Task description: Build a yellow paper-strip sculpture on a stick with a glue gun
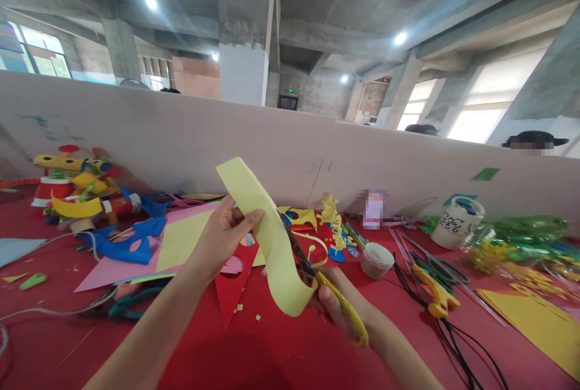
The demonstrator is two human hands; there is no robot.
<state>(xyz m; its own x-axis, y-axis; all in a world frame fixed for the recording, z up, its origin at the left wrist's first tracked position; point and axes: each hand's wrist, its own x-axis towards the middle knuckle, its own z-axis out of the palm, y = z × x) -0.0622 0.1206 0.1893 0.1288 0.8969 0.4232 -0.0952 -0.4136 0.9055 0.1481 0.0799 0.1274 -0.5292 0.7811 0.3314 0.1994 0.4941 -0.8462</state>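
My left hand point(231, 224) pinches a curling strip of pale yellow paper point(276, 251) between thumb and fingers, above the red tabletop. In my right hand point(338, 299) is a pair of scissors point(347, 308) with yellow handles. Their dark blades run up behind the strip, whose lower end curls against them near my right fingers. Whether the blades are parted is hidden by the paper. Below the strip lies a red paper piece point(238, 278) with a cut-out hole. Small yellow scraps point(258, 317) are scattered beside it.
Pink and yellow sheets point(181, 236) and blue cut paper point(140, 245) lie at left, near teal-handled pliers point(136, 305). Paper models point(72, 182) stand behind. At right are a small tub point(377, 260), a yellow-orange glue gun point(435, 293), a white container point(457, 224) and orange sheets point(534, 323). A pale partition point(181, 130) backs the table.
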